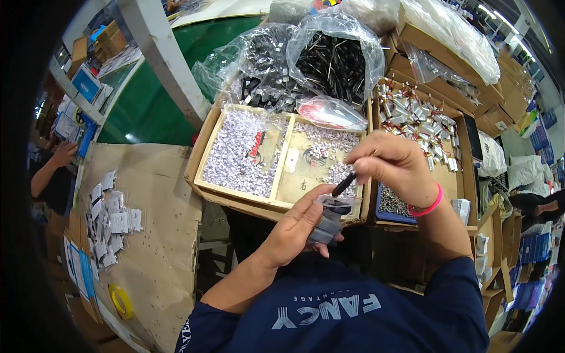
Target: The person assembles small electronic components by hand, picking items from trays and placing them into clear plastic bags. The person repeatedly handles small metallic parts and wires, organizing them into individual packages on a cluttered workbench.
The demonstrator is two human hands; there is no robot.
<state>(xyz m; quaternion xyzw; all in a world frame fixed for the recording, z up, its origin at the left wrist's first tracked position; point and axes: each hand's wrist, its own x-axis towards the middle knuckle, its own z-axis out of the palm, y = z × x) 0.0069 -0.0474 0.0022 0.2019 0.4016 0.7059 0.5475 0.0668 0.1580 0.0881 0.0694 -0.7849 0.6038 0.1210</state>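
My left hand grips a small clear plastic bag in front of my chest, its mouth turned upward. Dark and grey pieces show through the film, too blurred to name. Between the thumb and fingers of my right hand is a slim black stick-like piece. Its lower end is at the bag's mouth; whether it is inside, I cannot tell. Just beyond my hands is a two-part wooden tray of small white pieces. Behind it, an open plastic bag holds many similar slim black pieces.
At right, a cardboard box holds silver parts with red wires; a blue tray of screws sits nearer. Filled small packets and yellow tape lie on the left board. A white post rises behind it. Another person's hand appears far left.
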